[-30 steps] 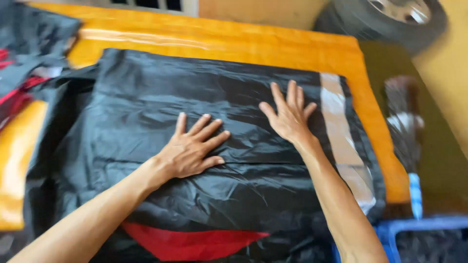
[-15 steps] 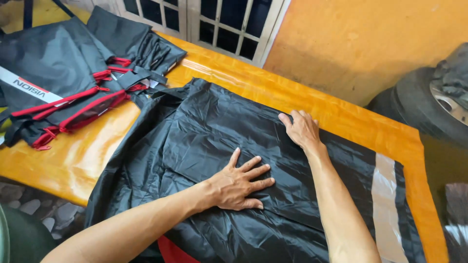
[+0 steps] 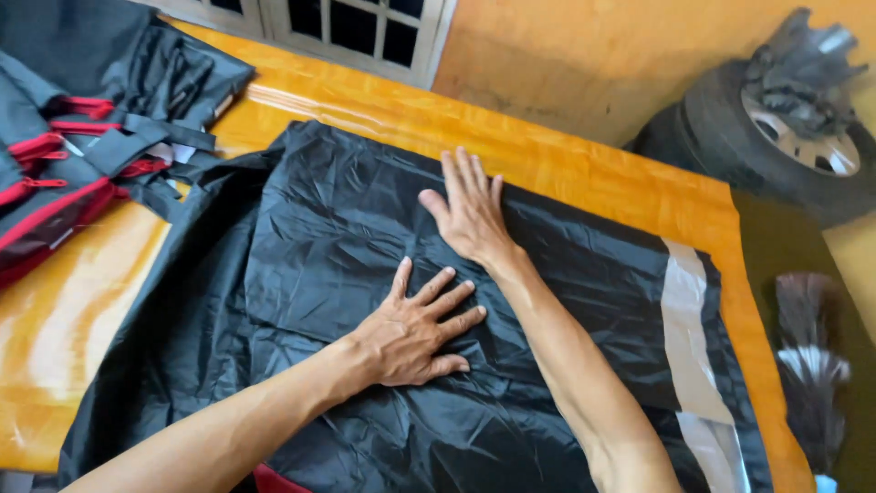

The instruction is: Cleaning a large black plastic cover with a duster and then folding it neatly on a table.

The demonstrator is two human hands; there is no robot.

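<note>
Both palms flat, fingers spread, on black crinkled garment [image 3: 347, 246] — left hand [image 3: 415, 329] nearer, right hand [image 3: 470, 215] just beyond, long axis toward grey stripe [image 3: 689, 338].

The one camera is sitting on the person's head, looking steeply down and forward across the orange table [image 3: 566, 173] from close in. It is taking in both forearms, the wall beyond, and what is probably a tyre [image 3: 757, 146] at the blurred right edge.

The right hand [image 3: 470, 215] has slid left across the black garment [image 3: 310, 246].
</note>
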